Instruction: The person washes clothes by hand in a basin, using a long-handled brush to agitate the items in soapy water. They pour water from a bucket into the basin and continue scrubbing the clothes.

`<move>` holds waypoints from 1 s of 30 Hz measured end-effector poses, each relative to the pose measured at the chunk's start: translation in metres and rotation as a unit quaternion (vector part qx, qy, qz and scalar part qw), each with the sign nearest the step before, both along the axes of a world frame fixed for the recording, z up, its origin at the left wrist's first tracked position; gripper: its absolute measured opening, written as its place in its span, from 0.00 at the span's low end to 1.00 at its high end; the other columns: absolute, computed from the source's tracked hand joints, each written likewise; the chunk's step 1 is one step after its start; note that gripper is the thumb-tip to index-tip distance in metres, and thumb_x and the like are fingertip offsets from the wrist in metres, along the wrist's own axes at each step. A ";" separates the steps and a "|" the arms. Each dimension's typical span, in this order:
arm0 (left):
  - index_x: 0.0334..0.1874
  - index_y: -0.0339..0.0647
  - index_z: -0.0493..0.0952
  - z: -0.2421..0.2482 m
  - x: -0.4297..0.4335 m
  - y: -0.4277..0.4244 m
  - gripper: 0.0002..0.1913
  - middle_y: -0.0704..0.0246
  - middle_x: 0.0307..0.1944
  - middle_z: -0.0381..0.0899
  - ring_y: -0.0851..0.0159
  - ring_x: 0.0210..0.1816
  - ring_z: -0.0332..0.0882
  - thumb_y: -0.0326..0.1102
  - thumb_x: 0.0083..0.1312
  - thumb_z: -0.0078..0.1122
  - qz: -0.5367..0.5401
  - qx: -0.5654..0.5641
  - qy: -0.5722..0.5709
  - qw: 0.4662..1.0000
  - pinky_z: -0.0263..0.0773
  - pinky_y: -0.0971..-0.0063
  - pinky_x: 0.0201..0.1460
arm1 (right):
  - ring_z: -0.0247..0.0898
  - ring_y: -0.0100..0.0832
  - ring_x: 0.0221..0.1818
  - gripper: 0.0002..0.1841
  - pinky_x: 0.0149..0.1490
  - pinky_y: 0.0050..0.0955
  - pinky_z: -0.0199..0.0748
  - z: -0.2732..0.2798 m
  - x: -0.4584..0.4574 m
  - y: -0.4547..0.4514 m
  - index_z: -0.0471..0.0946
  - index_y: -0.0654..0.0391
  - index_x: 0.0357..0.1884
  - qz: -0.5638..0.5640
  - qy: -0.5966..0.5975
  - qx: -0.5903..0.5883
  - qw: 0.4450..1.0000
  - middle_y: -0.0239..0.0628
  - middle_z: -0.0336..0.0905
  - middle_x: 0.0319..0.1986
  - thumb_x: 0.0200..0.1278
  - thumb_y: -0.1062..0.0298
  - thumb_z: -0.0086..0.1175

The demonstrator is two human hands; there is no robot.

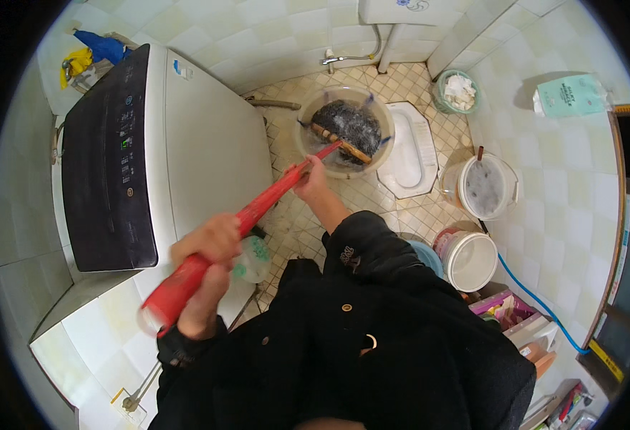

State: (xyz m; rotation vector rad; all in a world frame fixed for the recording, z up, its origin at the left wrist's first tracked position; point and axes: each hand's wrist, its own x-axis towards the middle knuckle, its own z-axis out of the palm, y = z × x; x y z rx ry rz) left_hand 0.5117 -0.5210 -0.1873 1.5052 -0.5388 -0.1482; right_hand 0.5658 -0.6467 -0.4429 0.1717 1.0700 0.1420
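Both my hands grip the long red pole (267, 203) of a mop. Close to the pole's upper end, my left hand (207, 271) is wrapped around it. Lower down, my right hand (310, 180) holds the shaft just short of the basin. A wooden crossbar (355, 152) sits at the pole's far end. Beneath it a dark, stringy mop head (347, 123) lies in water inside a round, pale plastic basin (386, 156). Blue marks show on the basin's inner wall. Some of the mop head is under water and hard to make out.
Left stands a washing machine (218, 129). A squat toilet (409, 150) adjoins the basin's right side. Further right are a waste basket (476, 97), a bucket of cloudy water (484, 185), a white bucket (472, 262) and a blue hose (535, 303). A wall tap (331, 60) is behind the basin.
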 end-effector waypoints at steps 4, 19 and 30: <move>0.12 0.47 0.61 0.059 0.011 0.020 0.22 0.77 0.11 0.61 0.72 0.16 0.59 0.52 0.52 0.57 0.005 -0.044 -0.009 0.999 0.55 0.74 0.29 | 0.63 0.38 0.26 0.12 0.39 0.43 0.65 -0.035 0.016 0.007 0.59 0.61 0.30 -0.052 -0.048 0.004 0.997 0.42 0.61 0.17 0.52 0.62 0.42; 0.10 0.51 0.61 0.140 0.006 0.190 0.20 0.78 0.07 0.62 0.79 0.11 0.59 0.44 0.51 0.62 -0.003 -0.295 -0.043 0.955 0.58 0.82 0.34 | 0.54 0.29 0.13 0.06 0.23 0.30 0.63 0.021 0.056 0.035 0.57 0.56 0.24 0.062 0.041 -0.062 0.995 0.32 0.58 0.11 0.58 0.68 0.36; 0.12 0.49 0.57 0.149 0.002 0.268 0.19 0.77 0.06 0.57 0.77 0.12 0.55 0.39 0.56 0.55 0.125 -0.396 -0.075 0.906 0.57 0.80 0.39 | 0.57 0.35 0.19 0.04 0.26 0.36 0.65 0.115 0.115 0.044 0.57 0.62 0.31 0.063 -0.116 -0.164 0.978 0.41 0.59 0.19 0.55 0.74 0.36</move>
